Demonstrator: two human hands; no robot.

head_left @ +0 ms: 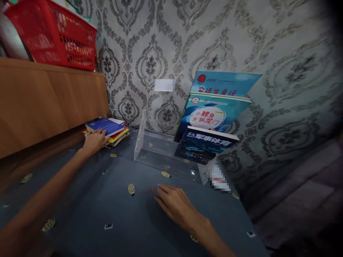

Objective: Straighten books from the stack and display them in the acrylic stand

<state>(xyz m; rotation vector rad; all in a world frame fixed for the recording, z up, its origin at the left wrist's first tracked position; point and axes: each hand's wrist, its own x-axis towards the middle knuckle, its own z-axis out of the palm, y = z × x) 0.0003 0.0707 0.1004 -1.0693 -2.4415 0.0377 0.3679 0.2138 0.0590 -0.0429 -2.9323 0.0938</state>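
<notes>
My left hand [94,140] reaches to a pile of books at the back left, its fingers over the near edge of the blue book [105,125] on top. The thumb is hidden, and the fingers look closed on that edge. Under it lie books with yellow and red edges [122,135]. Over the dark cloth, in front of a clear acrylic rack, my right hand [175,205] is loosely stretched out with nothing visible in it. The clear rack [163,159] holds a dark-covered book [205,144], a teal book [214,110] and a light blue book [225,82], leaning back at its right side.
A dark grey-blue cloth [88,200] with pineapple prints covers the table. On the left, a wooden cabinet [53,96] carries a red plastic basket [45,35]. Patterned wallpaper [128,67] stands behind, with a white box [164,85] on it. A blurred-out item [219,178] lies beside the rack.
</notes>
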